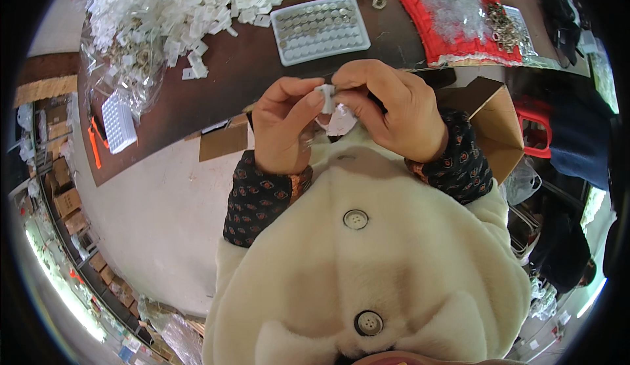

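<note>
Both hands are raised together in front of my chest at the table's near edge. My left hand (283,127) pinches a small white plastic piece (327,101) between thumb and fingertips. From the other side my right hand (400,106) has its thumb and fingers closed on the same piece. Just beneath it shows a white, shiny flap (341,122); I cannot tell whether it is joined to the piece. Beyond my hands lies a white tray (321,47) with round cups, the far rows filled with small silvery discs.
A heap of white plastic tags (177,11) covers the table's far left. Nearby are a second white cupped tray (119,123) and an orange-handled tool (96,143). Clear plastic bits lie on red cloth (410,1) at the far right. An open cardboard box (489,119) stands right of me.
</note>
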{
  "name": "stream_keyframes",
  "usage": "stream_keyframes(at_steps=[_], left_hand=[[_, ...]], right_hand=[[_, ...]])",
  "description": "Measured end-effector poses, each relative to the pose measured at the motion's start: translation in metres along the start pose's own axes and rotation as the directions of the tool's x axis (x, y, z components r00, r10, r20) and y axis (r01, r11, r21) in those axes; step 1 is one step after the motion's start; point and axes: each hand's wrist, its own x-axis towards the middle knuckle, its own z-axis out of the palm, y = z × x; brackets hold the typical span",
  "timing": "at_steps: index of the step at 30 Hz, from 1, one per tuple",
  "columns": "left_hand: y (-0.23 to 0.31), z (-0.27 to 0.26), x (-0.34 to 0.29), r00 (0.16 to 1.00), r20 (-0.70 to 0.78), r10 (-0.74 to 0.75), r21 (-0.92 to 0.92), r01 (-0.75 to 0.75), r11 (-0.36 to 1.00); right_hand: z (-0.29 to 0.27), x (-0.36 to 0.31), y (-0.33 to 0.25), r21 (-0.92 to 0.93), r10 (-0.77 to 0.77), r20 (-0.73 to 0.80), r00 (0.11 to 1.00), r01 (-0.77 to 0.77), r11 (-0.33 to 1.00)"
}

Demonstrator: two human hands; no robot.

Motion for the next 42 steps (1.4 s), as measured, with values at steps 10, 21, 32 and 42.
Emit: stream_keyframes(at_steps=[10, 21, 32, 42], left_hand=[[-0.008, -0.011, 0.015, 0.996, 0.074, -0.056, -0.029, 0.058, 0.998], [-0.005, -0.016, 0.041, 0.982, 0.012, -0.190, -0.174, 0.189, 0.966], [0.011, 0.004, 0.053, 0.982, 0.086, -0.170, -0.075, 0.177, 0.981], [0.015, 0.021, 0.047, 0.986, 0.055, -0.159, 0.072, 0.155, 0.985]], right_hand=[[-0.009, 0.002, 0.021, 0.312, 0.288, 0.145, 0.947, -0.320, 0.895], [-0.026, 0.054, 0.130, -0.460, 0.286, -0.236, 0.929, -0.366, 0.809], [-0.054, 0.054, 0.105, -0.019, 0.128, -0.178, 0.976, -0.133, 0.991], [-0.028, 0.033, 0.039, -0.072, -0.117, 0.018, 0.993, 0.118, 0.990]])
